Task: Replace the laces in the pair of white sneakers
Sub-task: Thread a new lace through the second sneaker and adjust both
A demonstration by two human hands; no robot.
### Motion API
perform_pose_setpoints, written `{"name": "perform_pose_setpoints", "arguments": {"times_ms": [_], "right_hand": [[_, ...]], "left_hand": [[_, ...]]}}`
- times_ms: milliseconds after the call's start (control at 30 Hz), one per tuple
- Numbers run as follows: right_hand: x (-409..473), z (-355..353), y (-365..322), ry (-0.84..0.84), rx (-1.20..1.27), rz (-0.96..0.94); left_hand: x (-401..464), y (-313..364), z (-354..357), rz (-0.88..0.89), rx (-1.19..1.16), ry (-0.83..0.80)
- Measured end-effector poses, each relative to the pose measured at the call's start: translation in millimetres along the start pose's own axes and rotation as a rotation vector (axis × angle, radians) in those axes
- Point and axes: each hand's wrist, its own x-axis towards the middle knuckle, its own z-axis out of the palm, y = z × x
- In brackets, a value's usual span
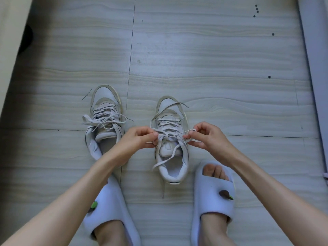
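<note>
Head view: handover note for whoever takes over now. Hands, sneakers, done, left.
Left hand and right hand each pinch the lace over the right sneaker, at its upper eyelets.
Left sneaker stands beside it on the floor, laced with a loose bow.
Done: nothing clearly swapped; both sneakers are laced.
Left: whether these are old or new laces cannot be told; no spare laces in view.

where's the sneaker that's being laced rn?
In the head view, the right-hand sneaker stands on the floor just right of centre, between both hands, ahead of the right slipper.
</note>
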Motion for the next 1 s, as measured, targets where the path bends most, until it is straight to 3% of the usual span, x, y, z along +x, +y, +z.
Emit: {"name": "perform_pose_setpoints", "arguments": {"times_ms": [200,400,500,633,733,867,1000], "right_hand": [[2.8,-0.1,-0.2,-0.076,-0.024,0.003],[5.3,-5.5,-7.5,-0.031,-0.416,-0.104],[5.6,-9.6,-12.1,-0.041,-0.433,-0.107],[14.8,-6.5,-14.9,-0.022,-0.419,-0.038],[22.8,1.6,-11.5,-0.08,-0.585,0.046],[30.0,15.7,-7.4,-0.122,-0.655,-0.01],[33.0,17.6,-5.9,-0.159,-0.653,-0.026]], "left_hand": [[0.1,5.2,1.9,0.019,0.072,0.002],[-0.7,5.9,-5.4,-0.014,0.234,-0.019],[0.9,13.7,-8.3,0.038,0.406,-0.007],[5.7,17.6,-8.2,0.021,0.206,-0.023],[7.6,15.5,-8.1,-0.032,0.351,-0.014],[9.7,17.1,-7.5,-0.112,0.215,0.052],[13.2,11.4,-0.9,-0.163,0.286,0.036]]}}
